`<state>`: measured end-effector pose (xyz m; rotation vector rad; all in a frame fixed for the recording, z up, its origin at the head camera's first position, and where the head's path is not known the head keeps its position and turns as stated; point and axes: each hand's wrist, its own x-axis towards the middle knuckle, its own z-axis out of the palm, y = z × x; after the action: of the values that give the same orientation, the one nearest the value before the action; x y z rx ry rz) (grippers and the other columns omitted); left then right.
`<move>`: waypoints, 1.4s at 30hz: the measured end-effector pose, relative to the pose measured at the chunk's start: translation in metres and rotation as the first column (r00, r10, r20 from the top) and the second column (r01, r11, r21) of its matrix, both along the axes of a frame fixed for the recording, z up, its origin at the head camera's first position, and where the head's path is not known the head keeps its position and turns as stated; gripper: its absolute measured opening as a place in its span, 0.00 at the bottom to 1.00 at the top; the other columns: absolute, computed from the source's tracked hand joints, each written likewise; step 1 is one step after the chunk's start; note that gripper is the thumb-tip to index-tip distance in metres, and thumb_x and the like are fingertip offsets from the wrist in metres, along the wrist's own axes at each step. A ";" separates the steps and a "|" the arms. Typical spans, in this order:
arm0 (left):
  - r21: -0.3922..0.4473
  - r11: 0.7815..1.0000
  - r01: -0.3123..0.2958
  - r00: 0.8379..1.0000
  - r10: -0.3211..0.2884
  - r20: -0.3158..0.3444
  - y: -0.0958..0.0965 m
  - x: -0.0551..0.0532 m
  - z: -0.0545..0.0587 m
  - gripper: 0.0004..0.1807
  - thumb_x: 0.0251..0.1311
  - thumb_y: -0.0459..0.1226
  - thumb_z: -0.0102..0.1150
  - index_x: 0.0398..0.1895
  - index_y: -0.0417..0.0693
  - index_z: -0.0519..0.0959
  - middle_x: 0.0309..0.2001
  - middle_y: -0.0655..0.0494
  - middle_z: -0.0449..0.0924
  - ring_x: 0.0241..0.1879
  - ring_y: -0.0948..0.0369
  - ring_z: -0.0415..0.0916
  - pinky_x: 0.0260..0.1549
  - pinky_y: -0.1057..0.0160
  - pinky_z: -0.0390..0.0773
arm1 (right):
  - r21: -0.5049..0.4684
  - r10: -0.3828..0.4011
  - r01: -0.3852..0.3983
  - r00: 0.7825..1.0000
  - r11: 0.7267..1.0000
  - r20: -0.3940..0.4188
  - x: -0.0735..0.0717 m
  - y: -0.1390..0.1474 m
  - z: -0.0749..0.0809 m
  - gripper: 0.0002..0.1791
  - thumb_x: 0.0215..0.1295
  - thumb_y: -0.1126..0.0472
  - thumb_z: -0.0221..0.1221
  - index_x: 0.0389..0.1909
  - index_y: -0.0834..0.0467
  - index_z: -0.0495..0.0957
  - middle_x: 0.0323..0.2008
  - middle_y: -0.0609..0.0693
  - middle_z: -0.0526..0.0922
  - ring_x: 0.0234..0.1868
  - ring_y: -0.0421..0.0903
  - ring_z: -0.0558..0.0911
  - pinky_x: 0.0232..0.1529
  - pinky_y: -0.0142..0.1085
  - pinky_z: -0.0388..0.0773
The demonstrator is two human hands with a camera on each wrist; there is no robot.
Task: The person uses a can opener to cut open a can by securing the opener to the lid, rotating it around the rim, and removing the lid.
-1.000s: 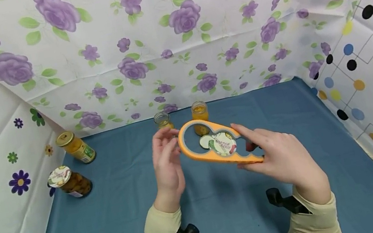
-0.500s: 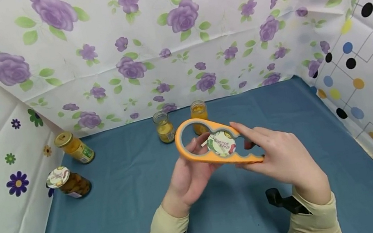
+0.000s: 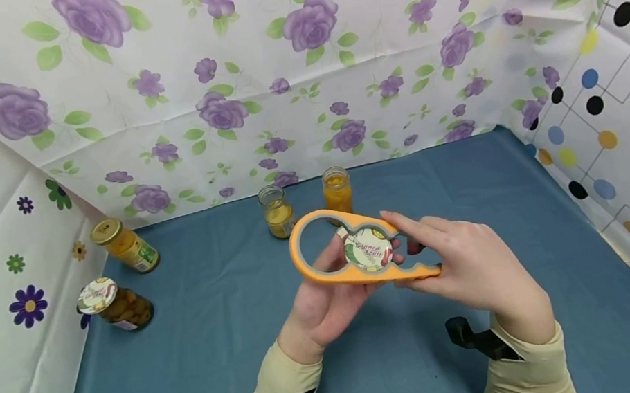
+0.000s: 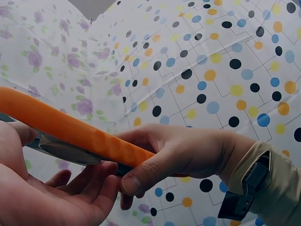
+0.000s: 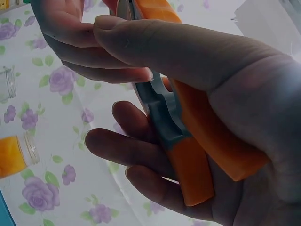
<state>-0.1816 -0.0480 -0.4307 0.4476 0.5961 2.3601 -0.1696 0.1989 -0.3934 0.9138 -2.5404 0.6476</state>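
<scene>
My right hand (image 3: 466, 255) grips the narrow end of an orange jar opener (image 3: 360, 275), which has grey lining inside its rounded openings. A round jar lid (image 3: 367, 250) with a printed vegetable pattern shows through the middle opening. It lies against the opener's underside, as the left wrist view shows the lid (image 4: 66, 149) just below the orange edge. From beneath, my left hand (image 3: 327, 308) holds the lid, thumb on one side and fingertips at the other. The opener covers part of those fingers. In the right wrist view, my right thumb (image 5: 155, 44) presses along the opener.
Two uncovered glass jars stand at the back: one with pale yellow contents (image 3: 278, 213) and one with orange contents (image 3: 338, 191). A gold-lidded jar (image 3: 126, 246) and a jar of dark contents with a patterned lid (image 3: 119, 305) stand left on the blue tablecloth (image 3: 209, 313).
My left hand has moved right from beside the opener to under it and now holds the lid. The opener has shifted slightly left, still in my right hand.
</scene>
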 end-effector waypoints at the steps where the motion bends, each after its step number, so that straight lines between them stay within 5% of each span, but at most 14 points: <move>1: 0.016 1.000 0.013 1.000 -0.013 -0.001 0.000 0.000 -0.001 0.38 0.83 0.52 0.53 0.84 0.41 0.56 0.71 0.45 0.74 0.67 0.51 0.77 0.73 0.55 0.68 | 0.001 0.003 -0.003 1.000 1.000 0.002 0.000 0.000 0.000 0.54 0.50 0.55 0.84 0.80 0.45 0.71 0.37 0.38 0.81 0.25 0.33 0.70 0.25 0.33 0.70; 19: -0.001 0.999 0.042 0.999 -0.042 -0.018 -0.003 -0.001 -0.003 0.34 0.82 0.50 0.55 0.80 0.40 0.63 0.66 0.44 0.79 0.64 0.50 0.81 0.72 0.53 0.70 | 0.016 0.008 -0.009 0.999 1.000 0.041 0.003 -0.001 0.002 0.53 0.50 0.55 0.84 0.79 0.44 0.71 0.33 0.38 0.80 0.28 0.35 0.75 0.27 0.34 0.71; 35: -0.042 0.998 0.054 0.997 -0.055 -0.044 -0.002 -0.002 -0.005 0.42 0.71 0.55 0.68 0.78 0.41 0.67 0.64 0.47 0.82 0.63 0.52 0.82 0.66 0.57 0.77 | -0.019 0.056 -0.055 0.997 0.998 0.054 0.004 0.001 0.004 0.54 0.51 0.53 0.84 0.80 0.46 0.70 0.33 0.37 0.80 0.32 0.33 0.77 0.29 0.34 0.75; 42: -0.023 0.998 0.066 0.996 -0.067 -0.058 0.000 -0.001 -0.006 0.37 0.70 0.56 0.68 0.74 0.46 0.72 0.63 0.51 0.82 0.61 0.54 0.83 0.66 0.57 0.77 | -0.026 0.080 -0.079 0.994 0.997 0.067 0.005 0.002 0.006 0.54 0.52 0.52 0.84 0.81 0.45 0.70 0.33 0.36 0.78 0.31 0.32 0.75 0.28 0.33 0.73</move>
<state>-0.1829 -0.0477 -0.4365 0.5207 0.6230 2.2821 -0.1647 0.2005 -0.3872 1.0054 -2.5613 0.7433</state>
